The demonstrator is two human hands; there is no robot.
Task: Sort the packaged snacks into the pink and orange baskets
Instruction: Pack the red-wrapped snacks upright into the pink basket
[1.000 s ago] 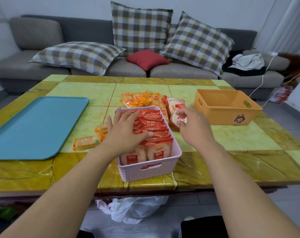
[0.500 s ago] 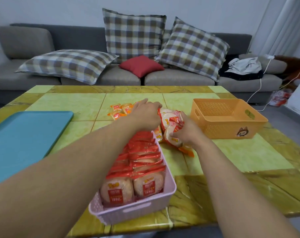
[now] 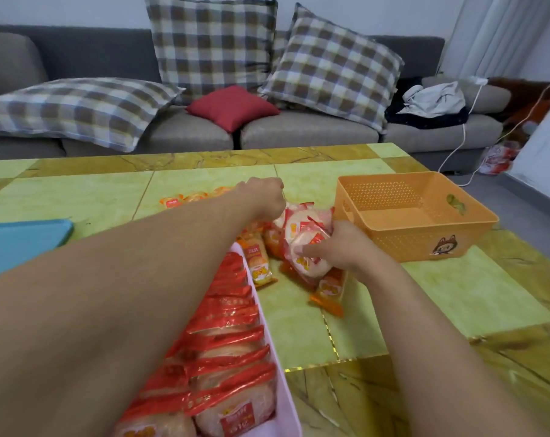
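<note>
R hand [image 3: 339, 247] fingers grip red packs [image 3: 305, 238] beside orange basket [image 3: 418, 238]. L hand [image 3: 264, 197] fingers curled over orange packs [image 3: 185, 198]; hold unclear. Pink basket [image 3: 286, 402] full.

One head-worn wide-angle camera looks forward and down across the bench [image 3: 456, 298] toward the sofa [image 3: 298, 134] behind it, so close that both forearms fill the near frame; no second view overlaps.

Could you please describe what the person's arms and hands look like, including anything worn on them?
Both forearms are bare right up to the frame edge, with no sleeves in view. The left hand and right hand wear no gloves, and no watch, bracelet or ring shows on them.
</note>
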